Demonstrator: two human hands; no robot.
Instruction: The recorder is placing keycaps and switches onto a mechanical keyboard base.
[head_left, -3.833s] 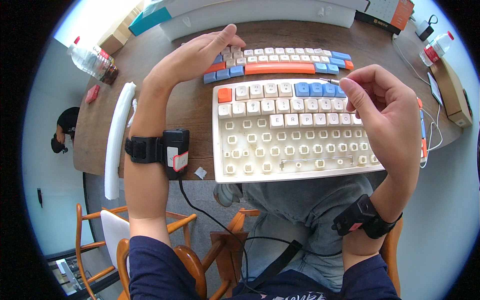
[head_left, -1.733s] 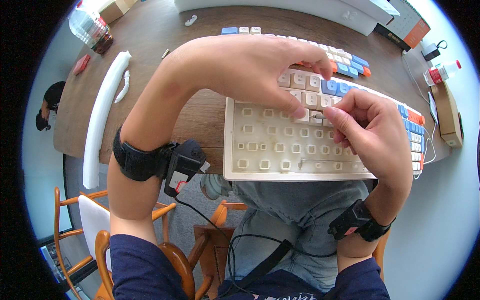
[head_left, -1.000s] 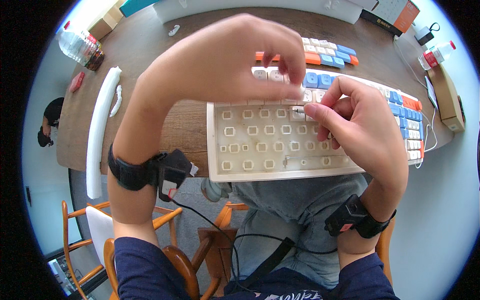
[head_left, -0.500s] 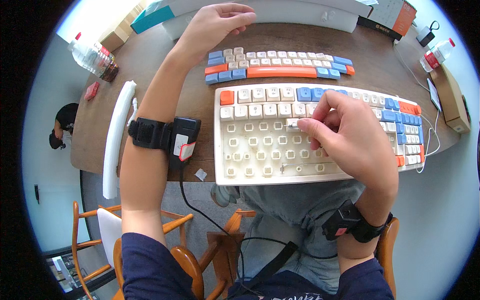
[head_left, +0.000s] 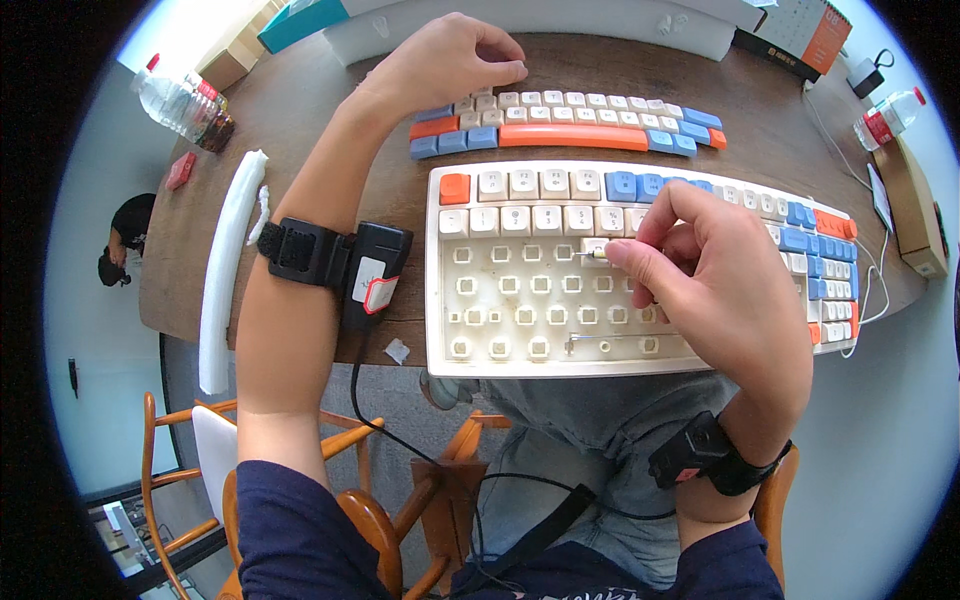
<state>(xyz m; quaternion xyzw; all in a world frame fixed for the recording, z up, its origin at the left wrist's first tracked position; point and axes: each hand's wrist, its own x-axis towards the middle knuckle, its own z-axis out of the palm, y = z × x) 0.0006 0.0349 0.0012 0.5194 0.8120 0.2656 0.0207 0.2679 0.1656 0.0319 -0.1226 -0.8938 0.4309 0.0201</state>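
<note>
Thumb and fingers (head_left: 636, 260) of the right hand (head_left: 728, 275) are pinched on a thin tool (head_left: 598, 253), its metal tip at a white key (head_left: 594, 243) (touching or just above, I cannot tell). Left of that key and below it, the keyboard (head_left: 500, 371) shows bare sockets (head_left: 540, 285); that part looks stripped, while visible top rows and the right-hand block still carry keys. Loose keys (head_left: 565, 115) lie in rows behind, on the table (head_left: 400, 195). Curled beside them, the left hand (head_left: 440, 60) has fingertips close together, grip unclear.
</note>
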